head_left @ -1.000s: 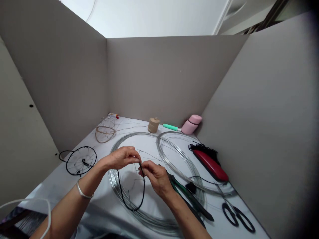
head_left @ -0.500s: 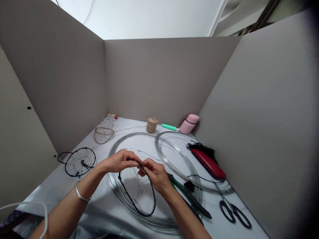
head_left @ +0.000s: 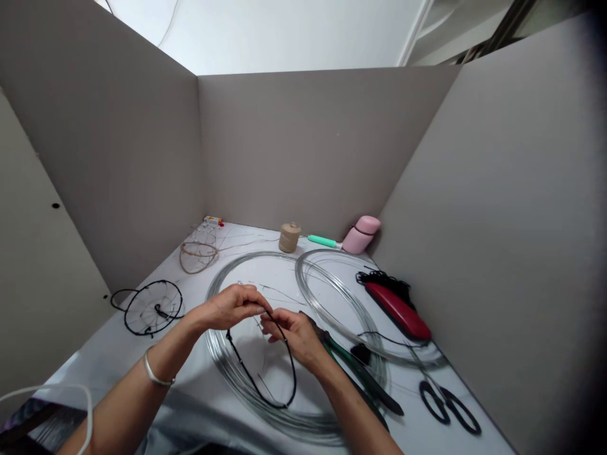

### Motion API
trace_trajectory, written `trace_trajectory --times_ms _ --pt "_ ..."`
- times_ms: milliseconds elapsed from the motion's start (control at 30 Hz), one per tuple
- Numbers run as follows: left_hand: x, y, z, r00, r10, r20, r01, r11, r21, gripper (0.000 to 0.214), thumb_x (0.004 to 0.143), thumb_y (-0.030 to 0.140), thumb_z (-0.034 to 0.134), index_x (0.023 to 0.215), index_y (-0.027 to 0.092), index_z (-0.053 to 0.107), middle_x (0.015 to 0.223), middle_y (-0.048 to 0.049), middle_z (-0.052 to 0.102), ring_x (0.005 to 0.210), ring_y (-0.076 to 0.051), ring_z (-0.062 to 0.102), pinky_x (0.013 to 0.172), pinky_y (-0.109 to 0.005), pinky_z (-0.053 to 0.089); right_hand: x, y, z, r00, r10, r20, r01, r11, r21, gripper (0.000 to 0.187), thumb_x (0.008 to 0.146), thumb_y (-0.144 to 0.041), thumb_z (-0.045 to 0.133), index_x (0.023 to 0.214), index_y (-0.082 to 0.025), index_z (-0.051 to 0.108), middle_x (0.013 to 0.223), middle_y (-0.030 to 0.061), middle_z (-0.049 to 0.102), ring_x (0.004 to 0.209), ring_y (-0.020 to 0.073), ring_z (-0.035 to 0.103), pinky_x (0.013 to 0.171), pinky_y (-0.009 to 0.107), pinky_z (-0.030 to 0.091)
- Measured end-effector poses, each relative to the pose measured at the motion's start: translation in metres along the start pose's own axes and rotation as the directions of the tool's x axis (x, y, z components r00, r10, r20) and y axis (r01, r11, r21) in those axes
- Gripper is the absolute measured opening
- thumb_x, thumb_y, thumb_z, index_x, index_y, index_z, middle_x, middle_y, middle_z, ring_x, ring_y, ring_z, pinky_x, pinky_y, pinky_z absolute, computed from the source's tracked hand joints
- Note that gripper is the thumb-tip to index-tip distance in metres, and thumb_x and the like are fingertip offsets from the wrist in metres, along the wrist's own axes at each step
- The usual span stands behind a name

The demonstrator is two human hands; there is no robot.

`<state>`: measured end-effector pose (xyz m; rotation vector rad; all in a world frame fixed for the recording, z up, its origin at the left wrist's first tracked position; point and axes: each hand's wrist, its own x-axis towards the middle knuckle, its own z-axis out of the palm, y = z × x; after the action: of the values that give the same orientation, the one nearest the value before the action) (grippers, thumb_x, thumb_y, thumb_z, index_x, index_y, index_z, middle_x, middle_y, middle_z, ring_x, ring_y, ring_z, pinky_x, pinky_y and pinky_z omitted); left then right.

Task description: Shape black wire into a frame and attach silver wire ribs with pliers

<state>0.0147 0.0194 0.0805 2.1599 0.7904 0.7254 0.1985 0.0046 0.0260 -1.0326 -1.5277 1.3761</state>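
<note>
Black wire loop [head_left: 290,379] pinched by closed fingertips, left hand [head_left: 232,306] and right hand [head_left: 294,335] gripping, held above silver wire coil [head_left: 214,354]

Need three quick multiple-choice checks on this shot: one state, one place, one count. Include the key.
1. What are the left hand and right hand doing with the black wire loop?
A. Both grip it
B. Only the left hand holds it
C. Neither touches it

2. Where do the green-handled pliers lie?
A. Against the back wall
B. At the front left of the table
C. Right of the right hand

3. How many silver wire coils lie on the table?
A. One
B. Two
C. Three

Key:
1. A: both hands close on the wire near the top of the loop.
2. C: they lie just beside the right hand and forearm.
3. B: one lies under the hands, the other behind it to the right.
</note>
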Motion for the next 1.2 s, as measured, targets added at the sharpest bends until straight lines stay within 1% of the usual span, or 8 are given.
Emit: trace_trajectory --times_ms 367,567,633,700,867,967,1033,1200 --pt "0.005 0.000 0.006 0.997 -0.068 -0.033 0.062 0.986 -0.152 0.017 0.080 0.016 0.051 0.084 0.013 0.067 0.077 -0.0032 0.062 0.073 -0.013 0.055 0.068 -0.024 0.042 0.006 0.010 0.002 0.998 0.055 0.005 -0.054 0.995 -0.088 0.033 0.066 -0.047 0.062 0.072 -0.015 0.065 0.063 0.0031 0.066 0.056 0.0164 0.063 0.050 0.028 0.050" --pt "0.001 -0.008 0.000 0.973 -0.198 -0.121 0.179 0.972 -0.150 0.018 0.080 0.017 0.051 0.086 0.013 0.067 0.079 -0.0032 0.064 0.069 -0.012 0.053 0.064 -0.022 0.041 -0.024 0.001 -0.041 0.963 -0.089 -0.254 -0.011 0.931 -0.365 0.027 0.072 -0.038 0.057 0.087 -0.018 0.065 0.091 0.0097 0.068 0.087 0.0251 0.061 0.077 0.040 0.048" --pt "-0.001 -0.010 -0.001 0.953 -0.253 -0.164 0.229 0.961 -0.153 0.019 0.080 0.017 0.051 0.087 0.013 0.067 0.080 -0.0036 0.064 0.068 -0.012 0.052 0.062 -0.022 0.041 -0.045 0.011 -0.060 0.904 -0.296 -0.310 -0.025 0.685 -0.728 0.022 0.073 -0.036 0.053 0.082 -0.020 0.064 0.086 0.0093 0.068 0.086 0.0271 0.061 0.080 0.043 0.046" --pt "-0.003 -0.011 0.000 0.941 -0.266 -0.210 0.239 0.960 -0.146 0.019 0.080 0.017 0.051 0.087 0.013 0.068 0.082 -0.0046 0.063 0.072 -0.013 0.053 0.066 -0.023 0.041 -0.066 0.025 -0.074 0.903 -0.363 -0.232 -0.056 0.434 -0.899 0.020 0.075 -0.035 0.052 0.082 -0.021 0.064 0.086 0.0094 0.068 0.086 0.0279 0.061 0.074 0.041 0.048" --pt "-0.005 -0.014 0.012 0.933 -0.180 -0.312 0.148 0.981 -0.122 0.018 0.078 0.021 0.053 0.081 0.016 0.069 0.082 -0.0046 0.058 0.073 -0.013 0.052 0.066 -0.025 0.042 -0.095 0.047 -0.076 0.885 -0.466 0.014 -0.030 -0.087 -0.996 0.022 0.075 -0.033 0.055 0.090 -0.018 0.062 0.095 0.0121 0.066 0.084 0.0278 0.061 0.063 0.038 0.049" --pt "-0.009 -0.016 0.014 0.934 -0.235 -0.270 0.171 0.956 -0.238 0.021 0.078 0.024 0.050 0.084 0.015 0.067 0.088 -0.0051 0.059 0.053 -0.008 0.045 0.049 -0.021 0.038 -0.096 0.042 -0.072 0.888 -0.458 0.036 -0.080 -0.232 -0.969 0.014 0.077 -0.024 0.054 0.085 -0.015 0.062 0.092 0.0142 0.066 0.081 0.0294 0.061 0.060 0.039 0.049" --pt "-0.012 -0.015 0.012 0.926 -0.300 -0.230 0.240 0.936 -0.258 0.025 0.079 0.025 0.048 0.090 0.014 0.066 0.069 -0.0012 0.058 0.045 -0.006 0.039 0.044 -0.020 0.032 -0.094 0.040 -0.072 0.893 -0.450 0.034 -0.106 -0.283 -0.953 0.009 0.075 -0.020 0.055 0.074 -0.015 0.062 0.091 0.0168 0.066 0.078 0.0320 0.061 0.056 0.041 0.048" --pt "-0.016 -0.009 0.006 0.918 -0.326 -0.226 0.278 0.935 -0.218 0.026 0.079 0.024 0.046 0.090 0.013 0.066 0.050 0.0029 0.051 0.045 -0.008 0.038 0.046 -0.020 0.030 -0.085 0.046 -0.085 0.921 -0.389 0.034 -0.059 -0.224 -0.973 0.011 0.073 -0.014 0.053 0.066 -0.013 0.062 0.083 0.0182 0.067 0.073 0.0314 0.063 0.054 0.040 0.051"
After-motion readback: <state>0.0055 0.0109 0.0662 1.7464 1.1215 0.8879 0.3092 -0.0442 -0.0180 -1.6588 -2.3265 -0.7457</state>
